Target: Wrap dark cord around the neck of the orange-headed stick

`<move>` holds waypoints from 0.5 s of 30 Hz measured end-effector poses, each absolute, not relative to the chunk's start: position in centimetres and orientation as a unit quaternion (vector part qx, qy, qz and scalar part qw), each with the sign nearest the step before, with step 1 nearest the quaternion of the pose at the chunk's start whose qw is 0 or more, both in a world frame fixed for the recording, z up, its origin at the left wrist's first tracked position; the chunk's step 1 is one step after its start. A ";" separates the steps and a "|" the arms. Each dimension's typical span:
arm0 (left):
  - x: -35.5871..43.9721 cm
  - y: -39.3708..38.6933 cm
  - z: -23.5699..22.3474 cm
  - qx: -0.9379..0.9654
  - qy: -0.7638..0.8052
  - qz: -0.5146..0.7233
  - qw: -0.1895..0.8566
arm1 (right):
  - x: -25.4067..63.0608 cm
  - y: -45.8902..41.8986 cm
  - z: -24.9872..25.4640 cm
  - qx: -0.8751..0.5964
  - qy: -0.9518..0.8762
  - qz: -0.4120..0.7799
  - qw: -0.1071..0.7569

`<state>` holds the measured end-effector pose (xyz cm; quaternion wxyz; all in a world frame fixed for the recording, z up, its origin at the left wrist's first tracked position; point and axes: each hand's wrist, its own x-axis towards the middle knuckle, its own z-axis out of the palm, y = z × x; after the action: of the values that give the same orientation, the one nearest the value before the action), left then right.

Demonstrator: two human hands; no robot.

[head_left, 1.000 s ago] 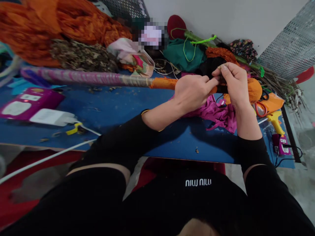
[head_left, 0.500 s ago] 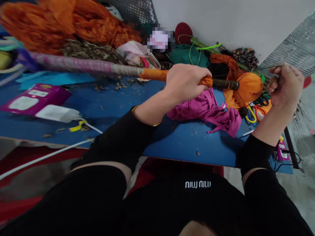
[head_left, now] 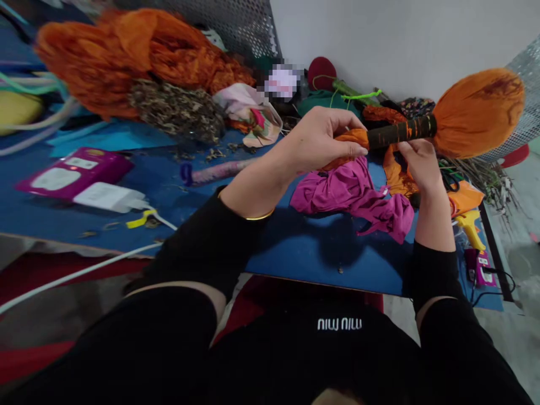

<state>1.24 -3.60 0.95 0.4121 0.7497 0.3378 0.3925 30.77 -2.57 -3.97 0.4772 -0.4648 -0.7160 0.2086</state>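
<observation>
My left hand [head_left: 323, 138] is closed around the orange cloth-wrapped part of a long stick [head_left: 400, 133]. Dark cord or tape is wound tightly around the stick's neck, with bits of orange showing between turns. At its far right end bulges a rounded head covered in orange cloth [head_left: 478, 115], raised above the table. Just under the wound neck is my right hand [head_left: 422, 163], its fingers pinched together close to the stick; what lies between them is hidden. Below the stick, a crumpled magenta cloth [head_left: 354, 197] lies on the blue table [head_left: 291, 253].
Piled at the back left are orange cloth [head_left: 139, 45] and dry brown plant scraps [head_left: 177, 109]. A purple power box [head_left: 76, 174] holds a white charger [head_left: 112, 197] with a cable. A yellow glue gun [head_left: 470, 228] lies right, near a second purple box [head_left: 482, 267].
My right hand has come in leftward and down to the wound neck; earlier it was out at the right with a thin dark strand. The stick has tilted, its orange head rising toward the upper right.
</observation>
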 end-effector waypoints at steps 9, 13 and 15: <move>1.0 -3.7 1.7 0.693 0.298 0.425 0.500 | 21.9 -6.7 -3.3 -0.385 -0.742 0.234 0.497; 0.9 -3.5 1.6 0.690 0.319 0.417 0.499 | 21.6 -8.6 -2.2 -0.380 -0.719 0.110 0.571; 1.0 -3.4 1.4 0.702 0.335 0.395 0.489 | 21.2 -8.6 -2.3 -0.320 -0.708 0.096 0.622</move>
<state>1.05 -3.42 1.41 0.4895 0.7019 0.3347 0.3946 21.18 -8.64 -2.27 0.6219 -0.3203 -0.7082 0.0958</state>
